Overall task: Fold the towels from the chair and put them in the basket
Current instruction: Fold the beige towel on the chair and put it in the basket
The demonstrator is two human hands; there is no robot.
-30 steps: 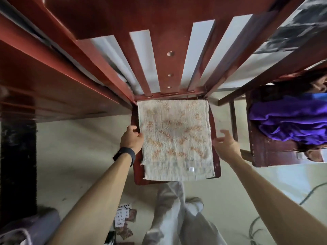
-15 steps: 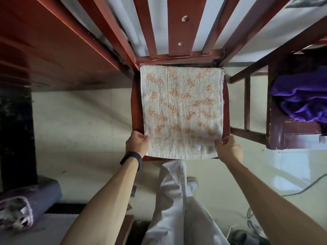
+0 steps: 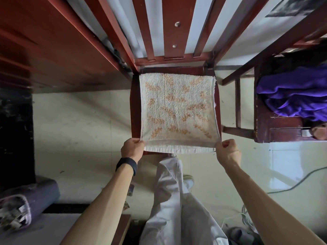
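Note:
A cream towel with an orange leaf pattern [image 3: 178,110] lies flat on the seat of a dark red wooden chair [image 3: 135,106] right in front of me. My left hand [image 3: 132,147] pinches the towel's near left corner. My right hand [image 3: 228,151] pinches the near right corner. The top layer's near edge is lifted slightly, showing a plain hem beneath. A heap of purple cloth [image 3: 293,96] rests on a second wooden chair [image 3: 276,128] at the right. No basket is in view.
A red-brown wooden furniture panel [image 3: 58,50] fills the upper left. A rolled purple mat [image 3: 26,202] lies at the lower left. Cables [image 3: 292,186] run over the pale tiled floor at the right. My white-trousered legs [image 3: 175,200] stand below the chair.
Both hands came down from the towel's sides to its near corners and gripped them. The near edge now lifts a little off the seat.

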